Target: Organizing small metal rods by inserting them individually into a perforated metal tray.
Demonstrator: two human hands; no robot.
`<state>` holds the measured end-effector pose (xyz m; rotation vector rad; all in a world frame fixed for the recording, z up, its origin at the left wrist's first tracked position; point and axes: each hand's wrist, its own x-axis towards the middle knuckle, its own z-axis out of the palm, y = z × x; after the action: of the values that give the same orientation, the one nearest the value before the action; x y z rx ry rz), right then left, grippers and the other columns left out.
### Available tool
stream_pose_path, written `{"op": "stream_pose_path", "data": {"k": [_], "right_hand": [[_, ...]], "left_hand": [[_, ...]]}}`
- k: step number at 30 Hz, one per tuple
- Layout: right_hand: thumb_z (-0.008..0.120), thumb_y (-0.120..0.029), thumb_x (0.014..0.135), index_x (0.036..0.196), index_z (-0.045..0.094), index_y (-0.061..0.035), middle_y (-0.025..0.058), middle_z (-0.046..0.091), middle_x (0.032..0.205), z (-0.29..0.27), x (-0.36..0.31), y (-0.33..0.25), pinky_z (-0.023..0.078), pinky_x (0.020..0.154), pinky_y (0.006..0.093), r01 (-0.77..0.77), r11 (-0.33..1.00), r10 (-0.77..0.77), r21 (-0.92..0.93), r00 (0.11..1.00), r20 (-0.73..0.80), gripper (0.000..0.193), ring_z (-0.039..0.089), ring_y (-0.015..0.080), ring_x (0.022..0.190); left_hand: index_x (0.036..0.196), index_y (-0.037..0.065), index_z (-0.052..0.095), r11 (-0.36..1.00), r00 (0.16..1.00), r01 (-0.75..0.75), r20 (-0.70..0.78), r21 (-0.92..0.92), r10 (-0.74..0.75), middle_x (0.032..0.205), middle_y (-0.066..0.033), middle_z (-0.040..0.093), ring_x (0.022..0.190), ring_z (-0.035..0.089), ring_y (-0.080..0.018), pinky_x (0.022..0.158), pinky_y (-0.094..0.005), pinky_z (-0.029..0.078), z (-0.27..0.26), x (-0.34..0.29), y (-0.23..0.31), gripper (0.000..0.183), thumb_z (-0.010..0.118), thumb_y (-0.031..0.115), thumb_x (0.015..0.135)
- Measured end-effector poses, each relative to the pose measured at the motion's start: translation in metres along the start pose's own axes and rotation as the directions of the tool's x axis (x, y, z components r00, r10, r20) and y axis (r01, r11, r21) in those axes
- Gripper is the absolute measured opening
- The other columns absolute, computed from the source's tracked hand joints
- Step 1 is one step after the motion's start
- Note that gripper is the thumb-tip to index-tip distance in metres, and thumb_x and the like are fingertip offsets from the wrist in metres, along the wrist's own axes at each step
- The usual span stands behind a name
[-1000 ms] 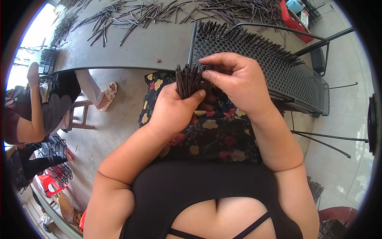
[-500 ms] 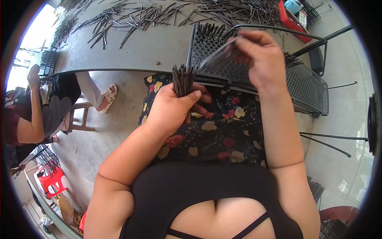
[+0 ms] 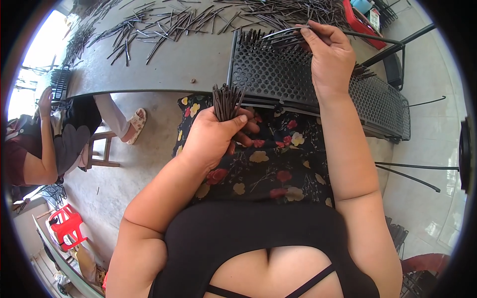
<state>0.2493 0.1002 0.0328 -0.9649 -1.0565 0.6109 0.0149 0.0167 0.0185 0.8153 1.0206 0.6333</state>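
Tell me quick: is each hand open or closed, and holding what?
Left hand: closed around a bundle of thin dark sticks.
Right hand: closed, pinching a few loose sticks.

stick bundle [image 3: 226, 102]: lower ends hidden in left hand [image 3: 214, 131] | rack [image 3: 276, 74]: partly behind right hand [image 3: 332, 59] | loose sticks [image 3: 181, 25]: cut by top edge | co-worker [image 3: 37, 154]: cut off at left | brownish lump [image 3: 193, 80]: too small to tell

Dark brown sticks [image 3: 227, 102]; black rack [image 3: 278, 74]; red-and-yellow-flowered black cloth [image 3: 261, 171]; red stool [image 3: 65, 226].
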Motion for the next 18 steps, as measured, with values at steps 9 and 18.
{"op": "stream_pose_path", "data": {"k": [9, 18], "right_hand": [[0.073, 0.002, 0.084, 0.097, 0.069, 0.0021, 0.0076, 0.072, 0.091, 0.0043, -0.0003, -0.0006, 0.053, 0.077, 0.0197, 0.015, 1.000, -0.015, 0.001, 1.000, 0.020, 0.013, 0.067, 0.0099, 0.083], [0.071, 0.003, 0.086, 0.101, 0.069, 0.0020, 0.0068, 0.070, 0.095, 0.0085, -0.0019, 0.0010, 0.053, 0.079, 0.0198, -0.004, 0.994, 0.006, -0.105, 1.000, 0.022, 0.015, 0.065, 0.0100, 0.085]], "left_hand": [[0.106, -0.003, 0.062, 1.000, 1.000, -0.001, -0.015, -0.003, 0.001, 0.086, -0.0138, 0.070, 0.060, 0.064, -0.0154, 0.042, -0.0216, 0.042, -0.0010, 0.0011, 0.0001, 0.015, 0.056, 0.005, 0.095], [0.106, -0.003, 0.062, 1.000, 1.000, 0.008, -0.023, -0.019, -0.009, 0.086, -0.0136, 0.070, 0.060, 0.064, -0.0156, 0.043, -0.0220, 0.043, -0.0039, 0.0014, -0.0003, 0.014, 0.056, 0.005, 0.095]]}}
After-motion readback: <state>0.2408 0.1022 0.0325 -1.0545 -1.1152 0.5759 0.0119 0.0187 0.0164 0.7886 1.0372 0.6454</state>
